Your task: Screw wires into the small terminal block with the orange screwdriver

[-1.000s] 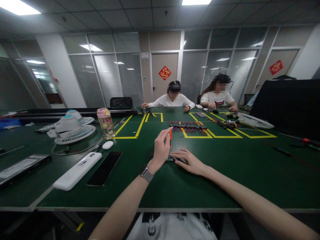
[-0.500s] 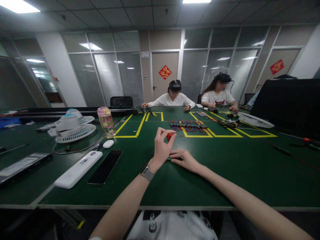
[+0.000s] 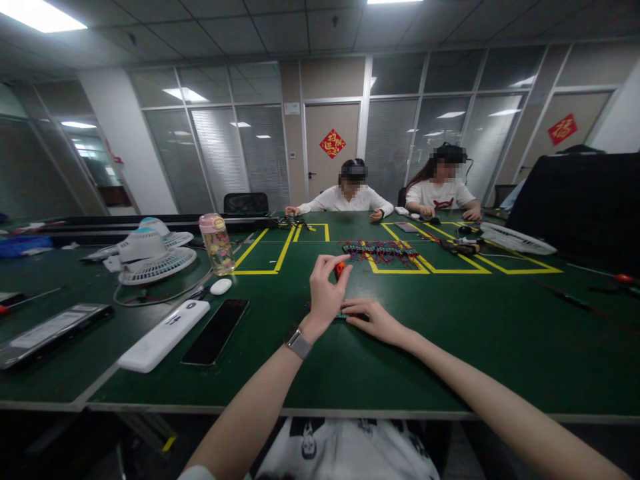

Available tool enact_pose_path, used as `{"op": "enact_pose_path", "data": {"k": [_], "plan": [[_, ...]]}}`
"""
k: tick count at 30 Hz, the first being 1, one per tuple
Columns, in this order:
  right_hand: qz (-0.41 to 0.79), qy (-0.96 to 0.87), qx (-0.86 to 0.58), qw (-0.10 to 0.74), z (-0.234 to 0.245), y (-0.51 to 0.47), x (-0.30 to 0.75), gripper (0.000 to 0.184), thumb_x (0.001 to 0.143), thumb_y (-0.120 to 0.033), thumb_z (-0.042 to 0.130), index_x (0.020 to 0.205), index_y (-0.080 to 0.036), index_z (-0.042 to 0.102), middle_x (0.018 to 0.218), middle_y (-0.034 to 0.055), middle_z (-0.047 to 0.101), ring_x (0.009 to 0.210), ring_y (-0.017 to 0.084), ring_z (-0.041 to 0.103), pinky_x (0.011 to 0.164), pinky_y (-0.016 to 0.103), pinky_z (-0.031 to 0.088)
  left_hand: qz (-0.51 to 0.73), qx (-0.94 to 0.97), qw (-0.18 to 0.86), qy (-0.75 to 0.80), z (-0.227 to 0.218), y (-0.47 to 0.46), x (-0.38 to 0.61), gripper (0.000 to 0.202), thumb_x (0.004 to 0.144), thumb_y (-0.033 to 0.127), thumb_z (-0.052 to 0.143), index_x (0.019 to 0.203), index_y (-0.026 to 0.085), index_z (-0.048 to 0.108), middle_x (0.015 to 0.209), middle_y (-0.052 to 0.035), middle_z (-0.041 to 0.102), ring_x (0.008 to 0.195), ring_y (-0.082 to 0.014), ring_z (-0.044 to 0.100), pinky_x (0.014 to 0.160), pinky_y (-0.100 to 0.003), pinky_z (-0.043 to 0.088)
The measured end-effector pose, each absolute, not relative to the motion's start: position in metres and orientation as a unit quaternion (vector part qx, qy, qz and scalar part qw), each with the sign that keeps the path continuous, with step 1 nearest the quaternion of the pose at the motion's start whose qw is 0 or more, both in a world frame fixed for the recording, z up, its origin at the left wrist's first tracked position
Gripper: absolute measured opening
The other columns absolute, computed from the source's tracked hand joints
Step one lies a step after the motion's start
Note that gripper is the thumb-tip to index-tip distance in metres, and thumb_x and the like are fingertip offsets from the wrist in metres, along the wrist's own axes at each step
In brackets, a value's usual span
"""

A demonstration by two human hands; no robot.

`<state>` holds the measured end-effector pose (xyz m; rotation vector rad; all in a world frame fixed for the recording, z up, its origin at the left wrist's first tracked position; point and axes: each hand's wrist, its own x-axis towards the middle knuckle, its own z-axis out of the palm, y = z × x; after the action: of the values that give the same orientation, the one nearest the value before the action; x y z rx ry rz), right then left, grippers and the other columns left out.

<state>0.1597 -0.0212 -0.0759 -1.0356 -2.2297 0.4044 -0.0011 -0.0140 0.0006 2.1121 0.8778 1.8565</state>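
Observation:
My left hand (image 3: 327, 287), with a watch on its wrist, is raised over the table, thumb and fingers closed round the red-and-black handle of a screwdriver (image 3: 341, 270). The screwdriver's lower part is hidden behind the hand. Just right of it, my right hand (image 3: 373, 320) lies low on the table, fingertips pressed on a small green circuit board (image 3: 341, 315). Most of that board is covered by the two hands. Beyond them lies a row of similar small boards with red and blue wires (image 3: 383, 251).
Left stand a white fan (image 3: 150, 257), a pink-lidded bottle (image 3: 217, 245), a white power bank (image 3: 165, 335) and a black phone (image 3: 216, 331). Yellow tape (image 3: 285, 250) marks the green table. Two people (image 3: 347, 199) sit across. A black screen-like object (image 3: 580, 203) stands right.
The whole view has shifted slightly to the right. Both hands keep nearly the same pose; the screwdriver handle looks slightly turned, showing more black.

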Motion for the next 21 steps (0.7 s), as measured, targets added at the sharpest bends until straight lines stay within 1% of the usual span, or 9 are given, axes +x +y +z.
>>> {"op": "enact_pose_path", "data": {"k": [2,3,7,9,11,13,16,18,21], "plan": [[0.152,-0.849,-0.394,0.318,-0.0763,-0.0208,0.1598,0.024,0.088,-0.031,0.058,0.106,-0.022,0.071,0.118,0.009,0.067,0.111,0.025,0.061,0.099,0.044,0.046,0.629,0.709,0.093,0.307,0.0005,-0.0147,-0.0013,0.015,0.087,0.025,0.059,0.098,0.021,0.068,0.09,-0.0032,0.055,0.084,-0.0146,0.056,0.079,-0.027,0.047],[0.151,-0.85,-0.393,0.317,-0.0765,-0.0207,0.16,0.024,0.088,-0.031,0.058,0.106,-0.023,0.071,0.118,0.009,0.066,0.111,0.025,0.06,0.099,0.044,0.046,0.626,0.711,0.097,0.306,0.0006,-0.0149,-0.0014,0.017,0.088,0.025,0.056,0.1,0.021,0.068,0.091,-0.0037,0.055,0.085,-0.0145,0.057,0.08,-0.027,0.047],[0.15,-0.854,-0.389,0.312,-0.0762,-0.0212,0.1609,0.025,0.089,-0.032,0.056,0.107,-0.023,0.071,0.119,0.0085,0.066,0.112,0.025,0.06,0.098,0.042,0.046,0.607,0.734,0.138,0.271,0.0012,-0.0132,-0.0014,0.031,0.096,0.019,0.038,0.117,0.02,0.061,0.11,-0.007,0.059,0.103,-0.0157,0.057,0.092,-0.029,0.045],[0.149,-0.854,-0.388,0.312,-0.0757,-0.0218,0.1612,0.025,0.089,-0.032,0.056,0.107,-0.023,0.071,0.118,0.0086,0.066,0.111,0.025,0.06,0.098,0.042,0.046,0.607,0.736,0.151,0.26,0.0015,-0.0115,-0.0012,0.032,0.096,0.018,0.037,0.118,0.019,0.06,0.116,-0.0078,0.061,0.109,-0.0166,0.056,0.096,-0.032,0.044],[0.151,-0.854,-0.387,0.312,-0.0753,-0.0224,0.1615,0.025,0.09,-0.032,0.055,0.106,-0.023,0.071,0.118,0.0086,0.067,0.11,0.024,0.061,0.097,0.041,0.047,0.613,0.73,0.145,0.266,0.0017,-0.0104,-0.001,0.03,0.094,0.018,0.04,0.116,0.019,0.061,0.113,-0.0077,0.063,0.106,-0.0171,0.058,0.095,-0.033,0.045],[0.153,-0.853,-0.389,0.314,-0.0753,-0.0226,0.1618,0.025,0.09,-0.032,0.055,0.106,-0.023,0.071,0.117,0.0087,0.067,0.11,0.024,0.061,0.096,0.041,0.047,0.618,0.723,0.125,0.282,0.0018,-0.0105,-0.001,0.025,0.092,0.02,0.047,0.111,0.02,0.063,0.103,-0.0063,0.063,0.097,-0.0167,0.06,0.089,-0.031,0.047],[0.155,-0.852,-0.389,0.314,-0.0761,-0.0219,0.1624,0.025,0.089,-0.032,0.056,0.107,-0.022,0.071,0.118,0.009,0.066,0.11,0.024,0.061,0.097,0.042,0.047,0.625,0.714,0.096,0.302,0.002,-0.0127,-0.0012,0.019,0.087,0.023,0.057,0.102,0.021,0.068,0.093,-0.004,0.057,0.087,-0.0149,0.058,0.082,-0.027,0.047],[0.155,-0.854,-0.386,0.313,-0.0768,-0.0212,0.1627,0.025,0.09,-0.033,0.055,0.107,-0.023,0.071,0.118,0.0087,0.066,0.11,0.024,0.06,0.097,0.041,0.047,0.629,0.712,0.095,0.298,0.0022,-0.0138,-0.0016,0.02,0.089,0.023,0.054,0.102,0.022,0.069,0.096,-0.0045,0.056,0.089,-0.0147,0.058,0.083,-0.027,0.047],[0.151,-0.855,-0.384,0.314,-0.0774,-0.0205,0.1627,0.025,0.09,-0.033,0.055,0.108,-0.023,0.07,0.118,0.0079,0.066,0.111,0.024,0.06,0.097,0.041,0.047,0.618,0.727,0.128,0.27,0.0021,-0.0128,-0.0022,0.03,0.094,0.019,0.041,0.112,0.022,0.065,0.106,-0.0061,0.059,0.098,-0.0151,0.058,0.088,-0.028,0.046]]}}
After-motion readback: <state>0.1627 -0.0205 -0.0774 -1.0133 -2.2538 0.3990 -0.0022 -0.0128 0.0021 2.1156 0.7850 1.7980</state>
